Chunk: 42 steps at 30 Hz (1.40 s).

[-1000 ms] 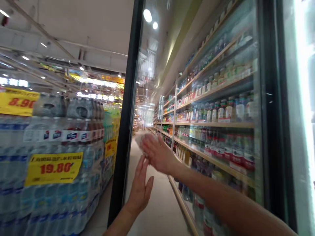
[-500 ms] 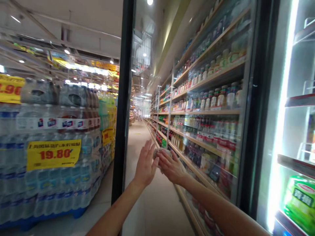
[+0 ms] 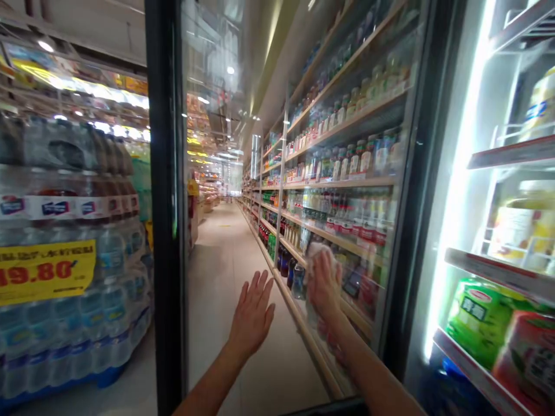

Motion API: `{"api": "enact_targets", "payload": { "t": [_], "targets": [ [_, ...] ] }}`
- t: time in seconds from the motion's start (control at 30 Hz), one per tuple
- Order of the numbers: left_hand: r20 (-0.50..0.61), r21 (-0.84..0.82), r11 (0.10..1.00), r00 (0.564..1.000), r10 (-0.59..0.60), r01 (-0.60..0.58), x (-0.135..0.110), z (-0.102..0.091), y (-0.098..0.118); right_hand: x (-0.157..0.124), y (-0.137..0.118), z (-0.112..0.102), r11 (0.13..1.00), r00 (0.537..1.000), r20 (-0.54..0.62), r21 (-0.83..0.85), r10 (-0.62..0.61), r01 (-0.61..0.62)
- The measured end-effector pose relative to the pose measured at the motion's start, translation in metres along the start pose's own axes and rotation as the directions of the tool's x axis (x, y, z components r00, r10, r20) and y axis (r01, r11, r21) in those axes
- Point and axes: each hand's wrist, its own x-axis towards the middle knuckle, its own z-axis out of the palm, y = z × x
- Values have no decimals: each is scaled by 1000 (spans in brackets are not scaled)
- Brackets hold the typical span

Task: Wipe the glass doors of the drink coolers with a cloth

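Observation:
An open glass fridge door (image 3: 277, 144) with a black frame stands in front of me. My left hand (image 3: 252, 315) lies flat on the glass with its fingers spread, holding nothing. My right hand (image 3: 324, 283) presses a pale cloth (image 3: 313, 254) against the glass, further right and a little higher than the left. Through the pane I see a shop aisle and shelves of bottles.
The lit fridge interior (image 3: 498, 231) is on the right, with shelves holding a green packet (image 3: 477, 312) and cartons. Stacked packs of water bottles (image 3: 65, 277) with a yellow price sign (image 3: 43, 271) stand on the left. The aisle floor (image 3: 221, 271) runs ahead.
My right hand with the cloth slid down and to the right across the glass. My left hand stayed flat on the pane. My view swung right, showing more of the fridge interior.

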Motion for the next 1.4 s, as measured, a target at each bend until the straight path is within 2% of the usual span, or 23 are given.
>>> {"api": "enact_targets", "payload": {
  "t": [0.07, 0.1, 0.17, 0.27, 0.3, 0.37, 0.43, 0.47, 0.53, 0.6, 0.63, 0.7, 0.77, 0.8, 0.87, 0.93, 0.97, 1.03, 1.1, 1.17, 1.27, 1.33, 1.4],
  "targets": [
    [5, 17, 1000, 1000, 10, -10, -7, 2, 2, 5, 8, 1, 977, 973, -109, -38, 206, -211],
    [-2, 27, 1000, 1000, -2, 2, -8, 3, 3, 7, 7, 1, 973, 969, -107, -33, 222, -227],
    [-19, 42, 999, 999, -25, 26, -8, 5, 3, 8, -1, 3, 997, 997, 0, 13, 73, -73],
    [-15, 30, 999, 1000, -23, 23, -6, 4, 1, 2, -2, 2, 982, 976, 118, 71, -185, 177],
    [-7, 13, 1000, 1000, -20, 20, -6, 4, 0, -1, 4, 0, 988, 984, 92, 41, -151, 148],
    [9, -20, 1000, 1000, -22, 22, -7, 4, -1, -4, 20, -4, 996, 997, -25, -50, 71, -72],
    [16, -26, 999, 999, -42, 43, -8, 5, 2, -8, 28, -6, 957, 957, -120, -87, 266, -277],
    [18, -17, 998, 998, -59, 60, -8, 6, 5, -11, 28, -6, 958, 957, -110, -77, 267, -276],
    [21, 4, 995, 995, -99, 99, -9, 7, 11, -18, 18, -4, 999, 999, 10, -3, 39, -39],
    [35, 8, 992, 992, -124, 124, -11, 8, 14, -23, 8, -2, 973, 972, 91, 96, -216, 208],
    [45, 3, 993, 992, -121, 121, -12, 8, 15, -24, 5, -1, 966, 967, 83, 110, -242, 233],
    [63, -4, 995, 993, -98, 98, -15, 7, 16, -22, 3, 1, 996, 998, -12, 66, -60, 61],
    [71, -2, 996, 994, -85, 86, -18, 6, 16, -20, 2, 3, 989, 985, -94, 48, 147, -143],
    [73, 1, 996, 993, -89, 89, -20, 6, 17, -20, -1, 4, 987, 985, -84, 66, 153, -148],
    [79, 2, 994, 991, -110, 111, -22, 4, 18, -22, -7, 5, 988, 999, 14, 146, -47, 45],
    [92, -10, 993, 989, -116, 118, -27, 2, 19, -26, -11, 5, 946, 963, 80, 222, -258, 235],
    [98, -19, 993, 989, -112, 114, -29, 1, 19, -28, -11, 4, 944, 962, 75, 223, -263, 241],
    [98, -37, 994, 990, -102, 106, -35, 0, 18, -30, -9, 2, 983, 997, -1, 165, -75, 74],
    [76, -59, 993, 992, -97, 102, -40, 0, 20, -33, -11, 0, 989, 994, -67, 126, 90, -81],
    [48, -105, 991, 996, -77, 82, -41, 1, 26, -39, -19, -1, 987, 1000, -10, 158, -23, 25],
    [38, -246, 969, 999, 8, 1, -36, 2, 42, -52, -32, -2, 909, 933, 130, 306, -334, 283],
    [39, -350, 935, 997, 69, -51, -27, 2, 51, -58, -34, -2, 906, 946, 148, 363, -288, 219],
    [33, -427, 900, 994, 108, -84, -14, 5, 55, -60, -30, -2, 914, 979, 169, 405, -115, 37]
  ]
}}
